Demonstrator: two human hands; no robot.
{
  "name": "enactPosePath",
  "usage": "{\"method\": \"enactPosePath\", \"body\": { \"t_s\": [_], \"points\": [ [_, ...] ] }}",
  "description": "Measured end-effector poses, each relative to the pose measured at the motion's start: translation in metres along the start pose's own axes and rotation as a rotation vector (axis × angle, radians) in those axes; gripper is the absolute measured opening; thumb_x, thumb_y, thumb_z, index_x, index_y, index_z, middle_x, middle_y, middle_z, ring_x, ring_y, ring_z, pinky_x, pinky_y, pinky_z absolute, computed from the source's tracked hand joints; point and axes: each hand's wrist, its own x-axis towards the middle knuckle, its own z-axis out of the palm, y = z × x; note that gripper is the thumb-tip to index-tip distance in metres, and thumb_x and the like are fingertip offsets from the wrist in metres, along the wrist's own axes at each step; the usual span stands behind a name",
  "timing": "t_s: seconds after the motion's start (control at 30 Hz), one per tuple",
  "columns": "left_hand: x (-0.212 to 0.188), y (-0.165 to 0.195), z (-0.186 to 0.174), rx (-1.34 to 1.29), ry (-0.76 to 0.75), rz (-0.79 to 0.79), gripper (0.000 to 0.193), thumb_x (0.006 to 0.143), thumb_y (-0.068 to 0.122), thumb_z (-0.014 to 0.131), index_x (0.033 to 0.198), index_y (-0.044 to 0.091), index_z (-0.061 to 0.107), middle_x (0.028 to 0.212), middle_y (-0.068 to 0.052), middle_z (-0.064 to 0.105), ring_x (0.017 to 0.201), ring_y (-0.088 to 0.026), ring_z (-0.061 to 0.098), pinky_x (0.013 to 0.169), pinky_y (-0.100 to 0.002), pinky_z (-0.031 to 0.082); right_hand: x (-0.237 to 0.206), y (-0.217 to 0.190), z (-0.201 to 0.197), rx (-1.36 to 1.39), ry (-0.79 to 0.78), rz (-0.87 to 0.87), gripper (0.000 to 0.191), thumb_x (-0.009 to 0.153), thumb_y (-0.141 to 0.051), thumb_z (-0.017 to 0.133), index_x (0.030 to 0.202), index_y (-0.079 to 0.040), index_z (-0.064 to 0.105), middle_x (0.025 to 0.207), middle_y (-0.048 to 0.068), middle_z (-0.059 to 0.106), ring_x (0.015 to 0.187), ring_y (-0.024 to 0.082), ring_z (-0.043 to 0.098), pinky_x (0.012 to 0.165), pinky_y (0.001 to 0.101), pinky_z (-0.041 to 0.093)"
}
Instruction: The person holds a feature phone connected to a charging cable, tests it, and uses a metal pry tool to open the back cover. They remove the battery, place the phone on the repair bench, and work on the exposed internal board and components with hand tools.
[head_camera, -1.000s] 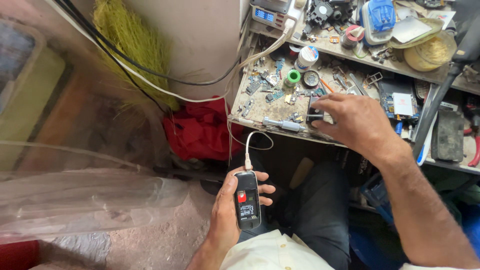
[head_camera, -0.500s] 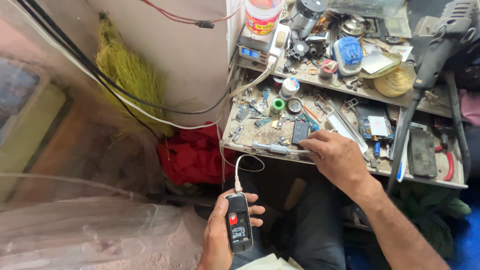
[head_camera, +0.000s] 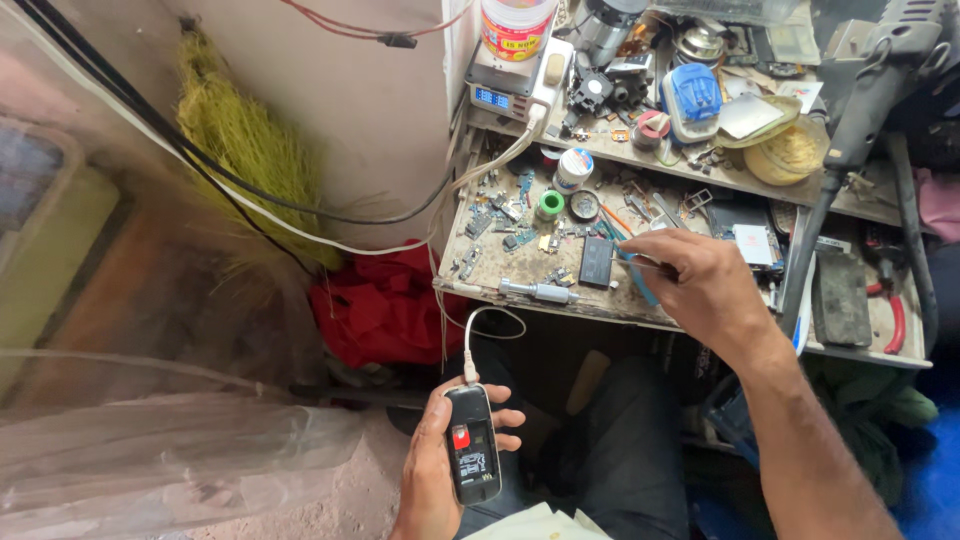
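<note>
Small electronics repair workshop: cluttered workbench (head_camera: 520, 268) of circuit parts (head_camera: 497, 212), tools (head_camera: 537, 291), cables (head_camera: 300, 215).

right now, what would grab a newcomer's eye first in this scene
Low in the middle, the left hand holds a small dark phone with its back open, a white cable plugged into its top. Above and to the right, the right hand pinches a thin metal tool over a cluttered workbench strewn with small parts. A red cloth lies bunched beneath the bench.

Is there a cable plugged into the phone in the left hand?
Yes, a white cable runs into the top end of the phone held in the left hand.
</note>
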Motion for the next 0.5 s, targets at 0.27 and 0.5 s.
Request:
{"method": "enactPosePath", "body": {
  "t_s": [0.27,0.5],
  "points": [
    [0.004,-0.002,0.001,-0.009,0.044,-0.023,0.059,0.099,0.043,0.036,0.134,-0.002,0.051,0.119,-0.025,0.068,0.100,-0.033,0.074,0.077,-0.043,0.064,0.013,-0.011,0.014,-0.192,-0.158,-0.057,0.042,0.076,-0.033,0.082,0.111,-0.009,0.075,0.116,0.007,0.074,0.085,0.030,0.073,0.076,0.0400,0.058],
    [0.008,-0.004,-0.004,-0.059,0.061,-0.036,0.058,0.098,0.042,0.038,0.132,-0.003,0.053,0.117,-0.025,0.069,0.096,-0.032,0.074,0.075,-0.043,0.064,0.021,-0.014,0.013,-0.258,-0.240,-0.067,0.039,0.078,-0.029,0.079,0.112,-0.011,0.073,0.111,0.007,0.072,0.091,0.031,0.072,0.079,0.0423,0.057]
  ]
}}
